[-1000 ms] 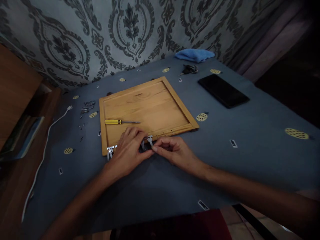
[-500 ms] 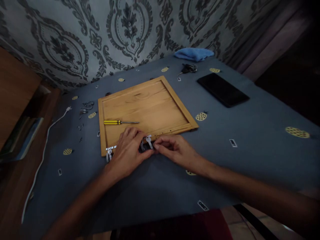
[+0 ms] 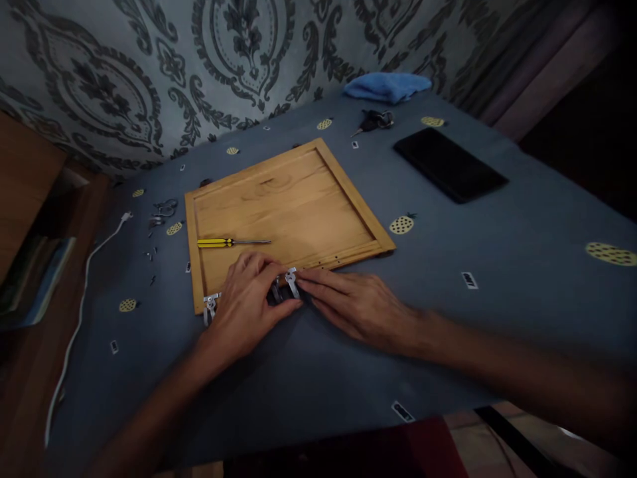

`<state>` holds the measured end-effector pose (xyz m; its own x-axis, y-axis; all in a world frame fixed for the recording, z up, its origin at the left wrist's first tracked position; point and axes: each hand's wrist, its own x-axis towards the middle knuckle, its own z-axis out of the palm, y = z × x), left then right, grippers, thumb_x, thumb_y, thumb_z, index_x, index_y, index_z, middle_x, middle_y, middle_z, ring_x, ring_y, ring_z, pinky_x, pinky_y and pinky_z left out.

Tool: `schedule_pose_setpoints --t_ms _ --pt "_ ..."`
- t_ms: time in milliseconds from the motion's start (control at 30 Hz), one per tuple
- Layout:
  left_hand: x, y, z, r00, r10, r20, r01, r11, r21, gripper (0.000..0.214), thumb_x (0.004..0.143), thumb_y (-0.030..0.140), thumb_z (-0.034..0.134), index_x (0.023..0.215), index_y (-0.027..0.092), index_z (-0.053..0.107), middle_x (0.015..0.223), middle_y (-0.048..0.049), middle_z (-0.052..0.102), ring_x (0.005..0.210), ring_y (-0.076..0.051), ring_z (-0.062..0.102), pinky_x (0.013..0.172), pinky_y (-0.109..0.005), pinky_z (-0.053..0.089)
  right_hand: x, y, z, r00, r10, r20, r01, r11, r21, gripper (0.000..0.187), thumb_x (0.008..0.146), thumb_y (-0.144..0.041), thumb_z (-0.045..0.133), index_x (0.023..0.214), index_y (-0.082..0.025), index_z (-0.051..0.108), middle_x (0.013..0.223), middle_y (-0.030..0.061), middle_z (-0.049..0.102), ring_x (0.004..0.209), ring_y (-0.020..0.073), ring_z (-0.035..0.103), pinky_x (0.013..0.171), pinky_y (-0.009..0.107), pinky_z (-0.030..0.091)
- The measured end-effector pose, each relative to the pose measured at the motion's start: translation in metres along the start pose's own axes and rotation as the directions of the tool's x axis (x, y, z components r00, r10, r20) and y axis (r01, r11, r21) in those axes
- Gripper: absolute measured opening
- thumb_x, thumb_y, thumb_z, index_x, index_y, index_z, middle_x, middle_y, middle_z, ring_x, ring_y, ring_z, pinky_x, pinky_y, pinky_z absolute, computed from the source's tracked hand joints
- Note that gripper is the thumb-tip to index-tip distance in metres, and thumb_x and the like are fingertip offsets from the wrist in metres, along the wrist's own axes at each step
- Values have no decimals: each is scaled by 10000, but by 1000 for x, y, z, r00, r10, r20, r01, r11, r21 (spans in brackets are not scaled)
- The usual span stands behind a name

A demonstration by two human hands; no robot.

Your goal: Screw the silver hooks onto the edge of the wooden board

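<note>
A framed wooden panel (image 3: 279, 206) like a cabinet door lies on the table, with small holes along its near edge. At that edge, a silver metal bracket (image 3: 291, 284) shows between my hands. My left hand (image 3: 246, 292) is closed around the metalwork, fingers over the panel's edge and thumb on the near side; it hides part of it. Another silver bracket (image 3: 211, 307) sticks out left of that hand. My right hand (image 3: 361, 305) is open, fingers stretched out together, their tips against the bracket's right side. A yellow-handled screwdriver (image 3: 231, 243) rests on the panel.
Small screws (image 3: 150, 254) and loose metal pieces (image 3: 163, 211) lie left of the panel. A white cable (image 3: 85, 285) runs down the left side. Keys (image 3: 374, 122), a black phone-like slab (image 3: 450, 164) and a blue cloth (image 3: 387, 87) are at the back right.
My right hand's fingers have straightened from a pinch beside the bracket, and their tips now lie against it. My left hand keeps its hold. The view has shifted slightly.
</note>
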<state>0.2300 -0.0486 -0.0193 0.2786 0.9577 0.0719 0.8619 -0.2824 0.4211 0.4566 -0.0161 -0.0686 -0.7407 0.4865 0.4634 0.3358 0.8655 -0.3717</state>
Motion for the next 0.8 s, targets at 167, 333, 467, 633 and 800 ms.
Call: schedule_pose_setpoints --t_ms 167,333,467,633,800 --pt "-1 -2 0 1000 22 -12 -22 1000 15 295 834 345 844 1064 218 710 1131 -68 683 1104 -296 598 955 -480 512 -1 2 1 1000 17 5 -17 1000 21 404 1026 -109 485 1396 -151 641 1388 151 698 1092 240 762 935 379 649" --pt "-1 -2 1 998 46 -30 -45 999 19 323 825 330 855 1086 226 695 1121 -60 678 1099 -283 607 945 -465 514 1 2 1 998 11 68 -12 1000 5 425 1030 -115 471 1423 -164 626 1397 137 697 1050 235 770 893 376 660" --pt "-1 -2 0 998 49 -27 -48 999 22 310 825 310 855 1074 227 689 1129 -61 675 1097 -281 607 935 -457 518 1 2 4 997 -17 73 20 999 -39 418 1020 -105 473 1407 -128 628 1392 156 696 1028 241 769 863 378 662" --pt "-2 -2 -1 999 48 -20 -48 999 19 324 821 300 859 1083 223 686 1137 -66 670 1100 -286 605 933 -463 520 0 2 4 997 -45 64 49 997 -60 419 985 -67 504 1382 -101 634 1410 169 681 1026 250 764 853 386 656" --pt "-2 -2 -1 999 43 -10 -43 999 25 328 826 292 854 1096 223 680 1140 -64 664 1108 -283 598 951 -467 516 1 2 4 996 -46 74 51 996 -69 384 969 -63 533 1324 -122 667 1433 159 669 996 249 763 815 378 647"
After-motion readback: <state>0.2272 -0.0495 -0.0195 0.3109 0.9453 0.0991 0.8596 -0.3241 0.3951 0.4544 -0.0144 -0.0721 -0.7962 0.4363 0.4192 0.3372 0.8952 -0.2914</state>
